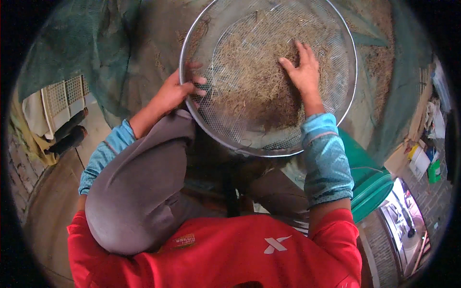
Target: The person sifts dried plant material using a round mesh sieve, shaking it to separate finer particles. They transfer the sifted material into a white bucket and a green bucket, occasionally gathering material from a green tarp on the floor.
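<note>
A large round wire-mesh sieve (354, 72) with a metal rim lies in front of me, above my knees. Dry straw-like plant bits (252, 64) cover much of its mesh, with a darker, finer heap (279, 106) towards the near side. My left hand (180, 88) grips the sieve's rim at the left, the thumb over the edge and some fingers seen past it. Over the plant bits on the right is my right hand (303, 70), its fingers spread and nothing held in it; whether the fingertips touch the bits is hard to tell.
Green netting (111, 46) spreads around and beneath the sieve, with brown plant matter (380, 72) on it at the right. A green plastic bin (367, 180) stands by my right forearm. Pale plastic crates (61, 100) are at the left. A small green container (434, 172) sits far right.
</note>
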Motion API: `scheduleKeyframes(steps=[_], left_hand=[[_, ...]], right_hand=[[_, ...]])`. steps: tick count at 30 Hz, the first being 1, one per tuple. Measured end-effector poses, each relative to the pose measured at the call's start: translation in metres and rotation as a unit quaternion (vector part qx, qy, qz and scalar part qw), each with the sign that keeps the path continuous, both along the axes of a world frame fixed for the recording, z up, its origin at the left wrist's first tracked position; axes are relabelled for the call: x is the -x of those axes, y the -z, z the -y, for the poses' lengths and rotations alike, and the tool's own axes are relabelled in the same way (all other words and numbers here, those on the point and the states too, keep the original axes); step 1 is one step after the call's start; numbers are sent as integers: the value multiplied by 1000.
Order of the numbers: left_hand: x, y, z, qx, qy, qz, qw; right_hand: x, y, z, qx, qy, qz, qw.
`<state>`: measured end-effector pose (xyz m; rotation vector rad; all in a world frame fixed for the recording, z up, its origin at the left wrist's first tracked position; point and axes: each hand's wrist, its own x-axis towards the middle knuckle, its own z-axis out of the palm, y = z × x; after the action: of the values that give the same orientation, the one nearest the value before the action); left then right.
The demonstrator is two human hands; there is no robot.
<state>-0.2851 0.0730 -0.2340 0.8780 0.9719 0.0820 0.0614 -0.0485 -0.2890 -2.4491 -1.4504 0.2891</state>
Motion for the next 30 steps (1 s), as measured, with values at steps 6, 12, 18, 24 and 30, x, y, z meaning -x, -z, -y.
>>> scheduleKeyframes(steps=[6,12,18,24,30], left_hand=[[-1,0,1,10,-8,-10,1000],[0,0,1,21,-8,8,1000],[-3,-3,0,31,-9,-16,999],[0,-2,0,3,21,-14,1000],[-4,-9,0,25,-5,-21,999]], right_hand=[[100,-31,23,5,-72,20,997],[119,-50,75,56,-92,-6,994],[48,-31,89,56,41,18,997],[4,-24,95,83,93,50,991],[90,-44,90,129,95,20,987]])
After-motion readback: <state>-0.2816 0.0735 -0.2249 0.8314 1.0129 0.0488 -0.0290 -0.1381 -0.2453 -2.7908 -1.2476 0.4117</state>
